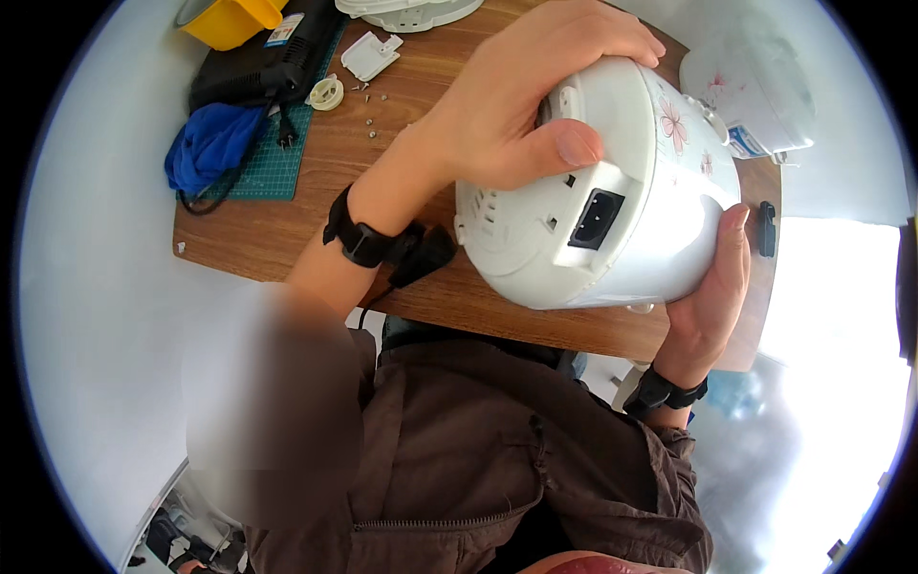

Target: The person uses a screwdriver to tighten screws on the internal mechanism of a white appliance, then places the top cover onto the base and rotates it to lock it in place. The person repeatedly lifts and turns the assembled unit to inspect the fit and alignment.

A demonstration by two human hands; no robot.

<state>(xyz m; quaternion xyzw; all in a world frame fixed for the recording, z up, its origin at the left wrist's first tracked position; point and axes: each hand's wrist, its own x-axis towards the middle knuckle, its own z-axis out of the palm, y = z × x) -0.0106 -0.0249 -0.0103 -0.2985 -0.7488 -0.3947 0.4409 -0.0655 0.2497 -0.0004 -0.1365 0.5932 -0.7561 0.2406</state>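
A white rice cooker (pixel 669 249) with pink flower prints is tipped over above the wooden table, its vented base turned towards me. A black power socket (pixel 599 218) sits in the lower part of its side. My left hand (pixel 521 105) grips the base rim, thumb near the socket and fingers over the far side. From the right, my right hand (pixel 715 277) supports the cooker's side with the thumb up along it; its other fingers are hidden behind the body. Below my left wrist lies a black plug-like piece (pixel 426 258) with a cord.
On the brown table (pixel 249 234) are a white plastic cover (pixel 371 57), a round cream part (pixel 326 93) and several small screws (pixel 371 122). A black device (pixel 258 67), yellow container (pixel 228 24), blue cloth (pixel 212 148) and green mat (pixel 273 172) stand left. Another white flowered appliance (pixel 755 86) is back right.
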